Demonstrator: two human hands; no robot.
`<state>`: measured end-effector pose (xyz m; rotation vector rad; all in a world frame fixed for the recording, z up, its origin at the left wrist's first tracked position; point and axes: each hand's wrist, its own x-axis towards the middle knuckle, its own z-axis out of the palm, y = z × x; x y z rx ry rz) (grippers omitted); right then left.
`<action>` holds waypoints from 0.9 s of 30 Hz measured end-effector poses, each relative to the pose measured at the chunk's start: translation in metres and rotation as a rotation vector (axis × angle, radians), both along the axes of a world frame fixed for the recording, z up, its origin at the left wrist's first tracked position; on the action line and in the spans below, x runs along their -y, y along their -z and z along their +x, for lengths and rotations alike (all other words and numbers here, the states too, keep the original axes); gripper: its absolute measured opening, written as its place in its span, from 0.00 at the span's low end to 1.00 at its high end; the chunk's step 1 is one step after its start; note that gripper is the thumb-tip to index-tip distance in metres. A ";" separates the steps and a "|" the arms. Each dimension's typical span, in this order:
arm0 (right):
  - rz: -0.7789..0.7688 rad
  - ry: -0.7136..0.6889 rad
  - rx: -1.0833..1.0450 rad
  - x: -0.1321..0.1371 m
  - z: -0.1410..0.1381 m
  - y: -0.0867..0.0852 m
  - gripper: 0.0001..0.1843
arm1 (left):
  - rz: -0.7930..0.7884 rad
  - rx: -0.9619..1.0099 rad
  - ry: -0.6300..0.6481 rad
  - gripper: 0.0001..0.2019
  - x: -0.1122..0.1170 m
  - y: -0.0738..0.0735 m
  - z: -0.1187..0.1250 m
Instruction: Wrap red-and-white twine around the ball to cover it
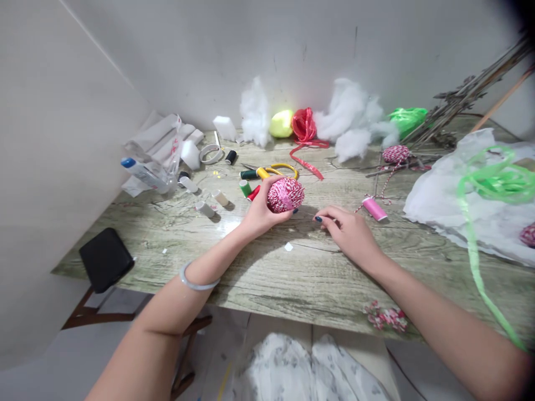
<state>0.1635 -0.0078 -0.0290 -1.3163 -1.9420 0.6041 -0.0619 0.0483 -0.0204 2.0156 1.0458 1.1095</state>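
Note:
My left hand (pixel 261 214) is wrapped round a ball of red-and-white twine (pixel 286 195), raised a little above the table. A patch of pink strands shows on the ball's near face. To the right, my right hand (pixel 349 231) is closed in a pinch on what looks like a fine thread (pixel 308 214), faintly visible towards the ball. Beyond my left hand lie yellow-handled scissors (pixel 286 167), a green thread spool (pixel 245 188) and a red spool (pixel 253 193), partly hidden. A pink thread spool (pixel 375 209) rests right of my right hand.
White stuffing (pixel 346 117), a red ribbon roll (pixel 304 125) and a yellow bundle (pixel 281 123) line the wall. Several pale spools, a bottle (pixel 146 175) and a tape roll (pixel 211 154) stand left. Dry twigs (pixel 463 94), green ribbon (pixel 470 234) and a smaller twine ball (pixel 395 154) lie right.

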 end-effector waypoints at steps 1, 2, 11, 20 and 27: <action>-0.001 0.004 0.008 0.000 0.000 0.000 0.09 | -0.004 -0.001 0.001 0.34 0.000 0.000 0.000; 0.000 0.006 0.017 -0.001 0.000 0.001 0.09 | -0.010 0.004 0.005 0.35 0.000 0.001 0.000; 0.043 0.001 0.100 -0.002 0.002 0.006 0.08 | -0.075 0.045 0.026 0.33 0.006 -0.003 0.003; 0.101 -0.009 0.118 -0.003 0.005 0.001 0.09 | -0.457 0.310 -0.065 0.32 -0.002 0.004 0.000; 0.103 0.019 0.133 -0.005 0.007 0.004 0.09 | -0.597 0.385 0.009 0.34 0.000 0.005 0.005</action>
